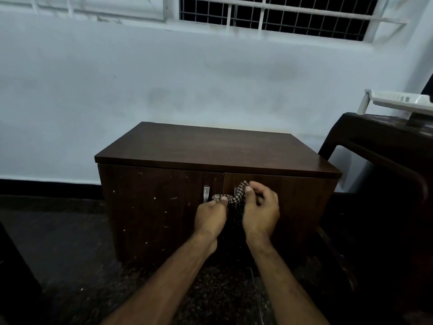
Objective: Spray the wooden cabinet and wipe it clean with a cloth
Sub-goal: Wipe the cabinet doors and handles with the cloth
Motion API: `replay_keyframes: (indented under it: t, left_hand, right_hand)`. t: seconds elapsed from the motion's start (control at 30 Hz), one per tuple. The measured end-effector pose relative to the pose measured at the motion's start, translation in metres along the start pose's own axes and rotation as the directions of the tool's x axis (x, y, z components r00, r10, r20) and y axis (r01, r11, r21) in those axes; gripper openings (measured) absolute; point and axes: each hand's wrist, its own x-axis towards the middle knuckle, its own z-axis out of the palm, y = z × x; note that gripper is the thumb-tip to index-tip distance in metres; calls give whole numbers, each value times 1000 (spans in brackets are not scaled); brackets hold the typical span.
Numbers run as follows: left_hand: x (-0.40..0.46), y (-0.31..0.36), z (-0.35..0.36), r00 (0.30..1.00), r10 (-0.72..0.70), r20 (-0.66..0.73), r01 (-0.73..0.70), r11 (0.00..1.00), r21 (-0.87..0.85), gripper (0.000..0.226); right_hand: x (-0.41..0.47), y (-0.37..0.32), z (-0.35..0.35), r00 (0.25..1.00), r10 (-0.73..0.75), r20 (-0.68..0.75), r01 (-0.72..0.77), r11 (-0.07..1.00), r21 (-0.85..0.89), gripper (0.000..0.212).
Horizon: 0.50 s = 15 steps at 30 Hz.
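A low dark wooden cabinet (210,148) with two front doors and metal handles (206,193) stands against the pale wall. Small pale specks dot its left door. In front of the doors, both my hands hold a checkered cloth (236,195). My left hand (210,216) pinches one end of the cloth between thumb and fingers. My right hand (261,212) grips the other end, which sticks up above its thumb. The rest of the cloth hangs dark between my hands. No spray bottle is in view.
A dark brown plastic chair (379,146) stands at the right, close to the cabinet, with a white object (398,102) on it. A barred window (281,15) runs along the top of the wall. The floor is dark and speckled.
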Motion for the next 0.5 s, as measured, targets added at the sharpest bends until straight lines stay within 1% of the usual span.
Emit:
replay_keyframes:
  t: [0.03,0.1,0.2,0.27,0.3,0.4,0.5]
  left_hand:
    - [2,-2,0,1000,9,3,-9,1000,11,29]
    - [6,-6,-1,999,33,5,-34,999,41,32]
    - [6,-8,-3,998,57,6,-57,995,78,46]
    - [5,-9,-3,998,63,7,-64,994,87,49]
    - [5,-9,-3,998,62,3,-62,994,85,47]
    - [6,-14,-3,999,41,-1,-40,997,69,28]
    - [6,-24,-3,999,-47,19,46,999,11,26]
  right_hand:
    - [-1,-1,1,998,-58,32,60,997,-53,12]
    - [-3,2,3,991,-128,34,132,981,-145,13]
    - [-6,11,6,985,-174,-17,168,968,-188,13]
    - [-7,17,7,982,-183,-36,173,967,-186,11]
    - [-8,20,7,983,-179,-37,169,967,-188,11]
    - [-16,35,6,987,-157,-20,150,967,-204,9]
    - [-24,49,-2,995,-103,14,104,967,-233,12]
